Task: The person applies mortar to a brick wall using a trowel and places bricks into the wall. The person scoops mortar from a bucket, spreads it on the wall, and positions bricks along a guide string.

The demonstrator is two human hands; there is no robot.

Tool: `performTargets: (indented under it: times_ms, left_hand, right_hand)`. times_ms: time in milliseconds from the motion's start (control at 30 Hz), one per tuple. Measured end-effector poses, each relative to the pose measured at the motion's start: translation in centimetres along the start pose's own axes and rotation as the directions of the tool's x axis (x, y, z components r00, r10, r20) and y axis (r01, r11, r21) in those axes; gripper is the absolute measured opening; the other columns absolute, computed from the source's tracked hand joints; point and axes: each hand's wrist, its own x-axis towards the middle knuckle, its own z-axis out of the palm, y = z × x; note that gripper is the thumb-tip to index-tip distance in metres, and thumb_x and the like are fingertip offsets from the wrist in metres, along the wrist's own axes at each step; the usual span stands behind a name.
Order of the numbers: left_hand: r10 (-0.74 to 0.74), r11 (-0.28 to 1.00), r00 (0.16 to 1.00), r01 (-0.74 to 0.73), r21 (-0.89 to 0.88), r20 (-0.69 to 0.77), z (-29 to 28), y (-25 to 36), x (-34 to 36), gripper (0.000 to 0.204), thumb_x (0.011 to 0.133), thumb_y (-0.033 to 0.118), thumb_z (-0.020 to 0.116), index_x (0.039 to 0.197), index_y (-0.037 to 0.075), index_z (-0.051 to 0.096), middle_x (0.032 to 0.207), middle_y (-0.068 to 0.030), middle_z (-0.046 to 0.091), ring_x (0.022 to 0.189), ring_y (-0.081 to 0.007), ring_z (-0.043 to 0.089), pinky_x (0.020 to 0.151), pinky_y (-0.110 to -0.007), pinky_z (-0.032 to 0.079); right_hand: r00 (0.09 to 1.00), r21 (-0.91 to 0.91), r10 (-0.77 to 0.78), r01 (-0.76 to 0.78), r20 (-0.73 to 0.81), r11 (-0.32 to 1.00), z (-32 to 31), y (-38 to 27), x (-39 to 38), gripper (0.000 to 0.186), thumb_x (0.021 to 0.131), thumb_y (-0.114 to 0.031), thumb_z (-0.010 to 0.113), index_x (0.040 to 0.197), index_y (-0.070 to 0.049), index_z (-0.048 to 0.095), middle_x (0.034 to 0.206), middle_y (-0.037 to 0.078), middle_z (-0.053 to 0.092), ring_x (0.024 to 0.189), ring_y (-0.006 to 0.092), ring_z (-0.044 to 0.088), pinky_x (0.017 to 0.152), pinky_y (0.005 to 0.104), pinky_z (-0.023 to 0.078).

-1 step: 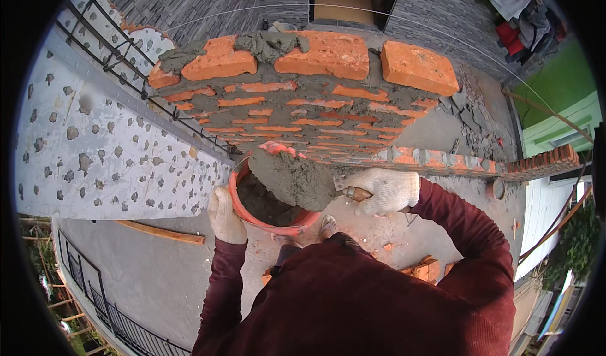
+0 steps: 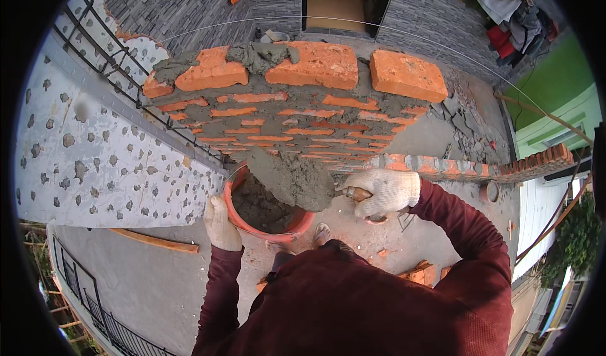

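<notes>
My left hand [image 2: 222, 225], in a pale knitted glove, grips the left rim of a red-orange bucket [image 2: 273, 235]. Grey wet mortar [image 2: 255, 206] lies inside it. In my gloved right hand [image 2: 386, 192] is the wooden handle of a trowel [image 2: 362, 195]. A thick heap of mortar [image 2: 291, 180] covers its blade and hides most of the metal. The loaded blade is over the bucket's far right part, in front of a brick wall [image 2: 278, 113]. Along the wall's top sit orange bricks [image 2: 407, 75], with mortar between and beside them.
A string line [image 2: 353, 20] stretches above the wall. Steel bars [image 2: 104, 62] and a pitted white panel [image 2: 107, 160] stand at left. A lower brick wall [image 2: 442, 165] runs right. Broken bricks [image 2: 420, 272] and a wooden strip [image 2: 154, 240] lie on the floor.
The view has shifted slightly, so the wall appears lower and farther left. The loaded trowel now covers the bucket's far rim, which showed before. Both hands keep their hold.
</notes>
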Motion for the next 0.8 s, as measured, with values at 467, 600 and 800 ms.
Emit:
performTargets:
  times_ms: [467,600,800]
  left_hand:
    - [-0.058,0.981,0.997,0.068,0.183,-0.057,1.4,-6.0,1.2,0.04,0.108,0.028,0.048,0.127,-0.005,0.06,0.123,-0.01,0.063,0.112,-0.0176,0.059,0.1,-0.033,0.048]
    - [-0.046,0.975,0.999,0.041,0.219,0.019,2.0,-6.8,1.4,0.039,0.108,0.027,0.049,0.127,-0.004,0.061,0.122,-0.0099,0.064,0.111,-0.0173,0.059,0.1,-0.032,0.048]
    - [-0.113,0.981,0.991,0.099,0.17,0.075,2.8,-8.1,2.1,0.036,0.11,0.027,0.046,0.122,-0.003,0.063,0.115,-0.0073,0.063,0.106,-0.0145,0.058,0.096,-0.032,0.048]
  right_hand:
    - [0.714,-0.745,-0.238,-0.573,-0.658,0.342,-17.1,1.0,-3.1,0.046,0.08,-0.017,0.077,0.12,-0.004,0.057,0.093,0.015,0.066,0.081,0.0325,0.071,0.068,0.0429,0.059]
    - [0.647,-0.695,-0.254,-0.677,-0.719,0.243,-14.0,3.4,-2.4,0.059,0.078,-0.014,0.082,0.128,-0.006,0.052,0.098,0.012,0.064,0.086,0.0271,0.072,0.063,0.0394,0.059]
    - [0.562,-0.6,-0.221,-0.694,-0.797,0.398,-12.7,2.4,-4.4,0.05,0.084,-0.015,0.076,0.127,-0.004,0.052,0.099,0.015,0.064,0.085,0.034,0.072,0.064,0.0436,0.059]
